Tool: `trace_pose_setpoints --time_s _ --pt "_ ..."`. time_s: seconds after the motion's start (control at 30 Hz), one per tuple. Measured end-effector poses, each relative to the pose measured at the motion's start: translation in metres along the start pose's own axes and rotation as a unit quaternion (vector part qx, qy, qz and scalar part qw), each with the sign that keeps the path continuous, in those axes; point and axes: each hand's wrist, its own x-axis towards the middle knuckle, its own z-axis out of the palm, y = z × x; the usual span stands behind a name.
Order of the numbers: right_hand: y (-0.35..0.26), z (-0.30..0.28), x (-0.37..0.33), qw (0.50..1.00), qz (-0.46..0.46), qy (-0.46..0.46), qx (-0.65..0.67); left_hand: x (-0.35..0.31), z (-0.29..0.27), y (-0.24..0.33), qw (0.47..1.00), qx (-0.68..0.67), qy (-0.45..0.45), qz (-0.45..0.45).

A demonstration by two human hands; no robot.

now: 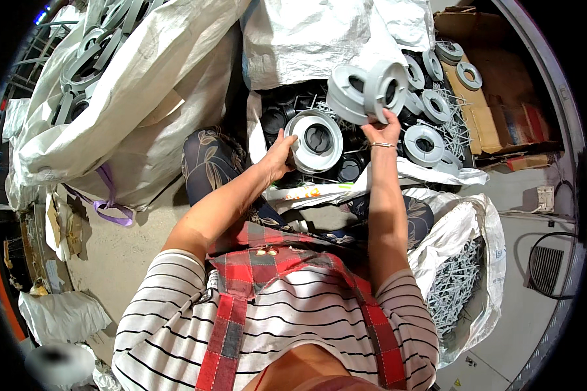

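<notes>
One tall white sack (156,72) is standing far left, its slack mouth baring grey curved parts (91,55). Left hand (282,156) is gripping grey flanged ring (300,133) by left rim, over black parts (350,167), seemingly keeping hole uncovered. Right hand (381,133) is pinching two grey rings (346,101) by near edges, side by side, apparently so one grip is bearing both. Near right, open sack (492,247) is containing nail-like pieces (453,287), likely gaping for easy reach.

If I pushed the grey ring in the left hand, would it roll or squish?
Standing on edge, the grey ring might roll, since its outline is round. It probably wouldn't squish, because its rim shows no bend in the left hand. It could be slippery, as it looks smooth.
</notes>
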Motion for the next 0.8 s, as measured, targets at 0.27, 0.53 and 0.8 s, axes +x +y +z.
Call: trace_pose_setpoints --time_s 0.27,0.53,0.8 --pt "-0.008 -0.034 -0.058 0.999 -0.009 0.027 -0.019 0.061 -0.004 -0.035 0.994 0.0 0.083 0.071" --pt "-0.005 -0.047 -0.086 0.994 -0.066 0.083 0.029 0.061 0.019 -0.027 0.998 -0.043 -0.046 -0.003" --pt "0.001 -0.046 -0.124 0.994 -0.082 0.073 0.005 0.085 0.017 -0.05 0.989 -0.12 -0.085 -0.031"
